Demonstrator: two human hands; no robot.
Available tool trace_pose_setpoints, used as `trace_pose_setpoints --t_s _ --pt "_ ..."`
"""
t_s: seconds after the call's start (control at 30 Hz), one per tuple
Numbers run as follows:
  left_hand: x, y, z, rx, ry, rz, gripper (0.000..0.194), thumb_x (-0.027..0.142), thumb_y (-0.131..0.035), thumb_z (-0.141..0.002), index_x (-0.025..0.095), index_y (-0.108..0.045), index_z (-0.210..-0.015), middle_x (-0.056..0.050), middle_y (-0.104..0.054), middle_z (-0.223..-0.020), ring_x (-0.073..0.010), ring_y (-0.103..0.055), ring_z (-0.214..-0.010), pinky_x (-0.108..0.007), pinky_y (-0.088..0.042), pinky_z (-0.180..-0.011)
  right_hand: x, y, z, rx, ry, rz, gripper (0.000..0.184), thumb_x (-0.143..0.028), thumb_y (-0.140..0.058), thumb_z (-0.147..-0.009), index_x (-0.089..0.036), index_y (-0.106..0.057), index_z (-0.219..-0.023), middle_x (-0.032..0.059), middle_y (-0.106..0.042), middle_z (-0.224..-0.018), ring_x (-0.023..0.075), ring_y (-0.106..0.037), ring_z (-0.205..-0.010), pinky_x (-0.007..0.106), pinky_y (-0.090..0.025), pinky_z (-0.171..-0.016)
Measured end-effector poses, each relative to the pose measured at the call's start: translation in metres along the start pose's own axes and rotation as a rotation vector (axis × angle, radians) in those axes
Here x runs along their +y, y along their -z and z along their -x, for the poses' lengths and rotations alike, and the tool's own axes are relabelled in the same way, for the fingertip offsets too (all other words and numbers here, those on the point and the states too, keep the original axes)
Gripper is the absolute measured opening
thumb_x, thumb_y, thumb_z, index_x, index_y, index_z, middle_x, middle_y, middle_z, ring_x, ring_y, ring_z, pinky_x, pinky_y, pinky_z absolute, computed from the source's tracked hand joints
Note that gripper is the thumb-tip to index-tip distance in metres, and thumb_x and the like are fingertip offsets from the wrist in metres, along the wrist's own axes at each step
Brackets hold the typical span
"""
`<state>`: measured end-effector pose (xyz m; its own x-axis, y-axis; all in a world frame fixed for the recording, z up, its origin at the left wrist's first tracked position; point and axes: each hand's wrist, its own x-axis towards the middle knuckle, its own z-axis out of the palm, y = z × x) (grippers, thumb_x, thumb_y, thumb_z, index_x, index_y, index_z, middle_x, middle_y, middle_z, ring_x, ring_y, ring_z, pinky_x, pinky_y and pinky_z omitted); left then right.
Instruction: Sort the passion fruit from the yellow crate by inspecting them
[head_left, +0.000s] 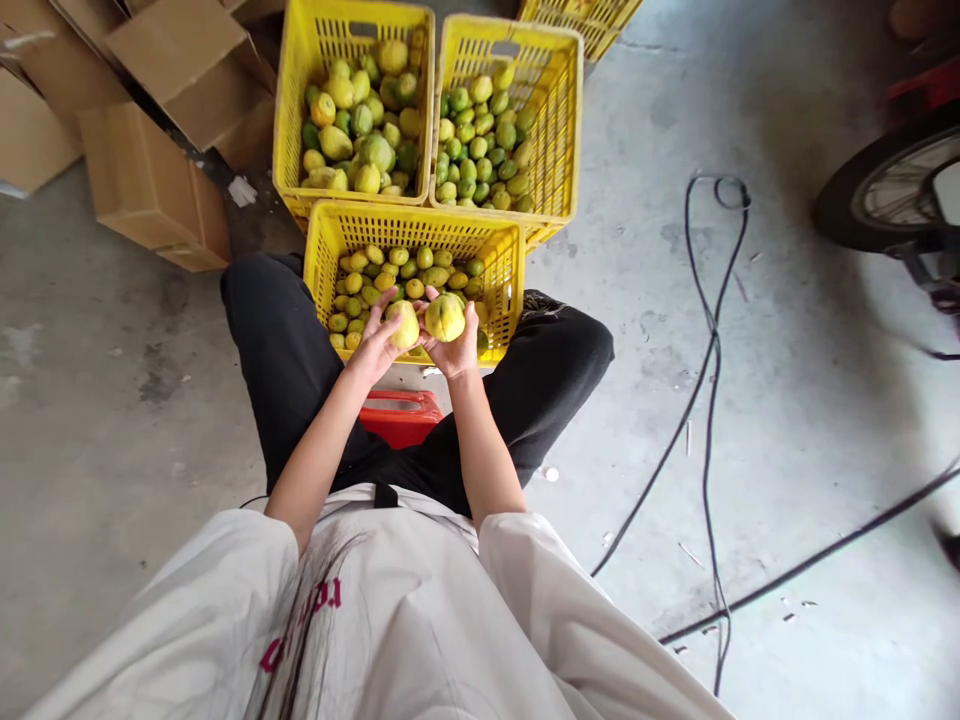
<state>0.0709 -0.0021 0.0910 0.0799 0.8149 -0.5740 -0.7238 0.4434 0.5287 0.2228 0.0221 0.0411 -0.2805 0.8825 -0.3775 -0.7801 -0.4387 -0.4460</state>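
Observation:
My left hand (375, 345) holds a yellow-green round fruit (405, 323) over the near yellow crate (319, 250). My right hand (457, 348) is wrapped round a second, similar fruit (445, 316) right beside it. Both hands hover over the crate's near edge, between my knees. The crate holds several small green and yellow fruits. I sit on a red stool (401, 415), in black trousers and a white shirt.
Two more yellow crates stand behind: the left one (289, 110) with larger fruits, the right one (566, 120) with small green ones. Cardboard boxes (150, 180) lie at the far left. Black cables (709, 380) run over the concrete floor on the right, near a wheel (892, 190).

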Motion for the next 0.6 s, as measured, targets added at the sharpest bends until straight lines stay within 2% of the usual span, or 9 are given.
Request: trace_pose_setpoints --t_s 0.07,0.13,0.2,0.3,0.37,0.5,0.6 --pt "-0.003 -0.001 -0.002 0.033 0.048 -0.047 0.035 0.009 -0.072 -0.095 0.025 -0.077 -0.126 -0.005 -0.081 -0.124 -0.0231 -0.079 -0.125 -0.036 -0.067 -0.104 0.002 0.0 0.0 0.029 -0.04 0.015 0.041 -0.065 -0.071 -0.096 -0.025 -0.073 -0.106 0.0014 -0.078 -0.088 0.0174 -0.073 -0.075 0.023 -0.057 -0.054" --pt "-0.003 -0.002 -0.003 0.056 0.062 -0.069 0.026 0.009 -0.072 -0.095 0.021 -0.078 -0.118 -0.006 -0.082 -0.119 -0.0215 -0.079 -0.119 -0.034 -0.067 -0.102 0.003 -0.002 0.0 0.073 -0.07 0.034 0.038 -0.063 -0.072 -0.097 -0.025 -0.073 -0.099 0.0011 -0.077 -0.084 0.017 -0.073 -0.073 0.022 -0.055 -0.052" --pt "-0.002 -0.003 -0.004 0.07 0.063 -0.062 0.016 0.014 -0.064 -0.102 0.019 -0.077 -0.109 -0.006 -0.081 -0.112 -0.0214 -0.079 -0.116 -0.035 -0.066 -0.104 0.003 -0.003 0.0 0.112 -0.085 0.061 0.038 -0.063 -0.073 -0.098 -0.025 -0.072 -0.095 0.0011 -0.076 -0.081 0.0174 -0.073 -0.073 0.021 -0.055 -0.052" --pt "0.001 -0.003 -0.004 0.077 0.072 -0.032 0.034 0.019 -0.042 -0.109 0.019 -0.076 -0.109 -0.009 -0.082 -0.109 -0.0242 -0.078 -0.123 -0.04 -0.063 -0.112 0.003 -0.005 -0.003 0.176 -0.086 0.121 0.043 -0.068 -0.073 -0.098 -0.025 -0.071 -0.095 0.0019 -0.076 -0.079 0.0191 -0.075 -0.076 0.022 -0.057 -0.052" --pt "0.001 -0.004 -0.004 0.084 0.078 -0.016 0.038 0.015 -0.038 -0.106 0.018 -0.075 -0.114 -0.009 -0.083 -0.11 -0.0247 -0.077 -0.129 -0.042 -0.061 -0.117 0.002 -0.005 -0.005 0.231 -0.078 0.17 0.046 -0.071 -0.074 -0.095 -0.025 -0.071 -0.094 0.0029 -0.076 -0.08 0.0214 -0.078 -0.082 0.024 -0.062 -0.055" --pt "-0.004 -0.004 -0.006 0.056 0.053 -0.013 0.02 0.017 -0.058 -0.102 0.02 -0.073 -0.114 -0.01 -0.084 -0.117 -0.0249 -0.077 -0.13 -0.039 -0.06 -0.114 -0.002 -0.001 -0.005 0.242 -0.019 0.164 0.045 -0.071 -0.076 -0.092 -0.027 -0.069 -0.097 0.0053 -0.08 -0.091 0.0272 -0.082 -0.102 0.033 -0.073 -0.072" --pt "-0.007 -0.001 -0.01 0.104 -0.009 -0.045 0.012 0.021 -0.075 -0.096 0.022 -0.073 -0.108 -0.008 -0.081 -0.12 -0.025 -0.075 -0.133 -0.034 -0.061 -0.108 -0.008 0.001 -0.001 0.197 0.059 0.03 0.035 -0.058 -0.068 -0.095 -0.028 -0.07 -0.112 0.0058 -0.083 -0.107 0.0288 -0.081 -0.114 0.043 -0.075 -0.084"
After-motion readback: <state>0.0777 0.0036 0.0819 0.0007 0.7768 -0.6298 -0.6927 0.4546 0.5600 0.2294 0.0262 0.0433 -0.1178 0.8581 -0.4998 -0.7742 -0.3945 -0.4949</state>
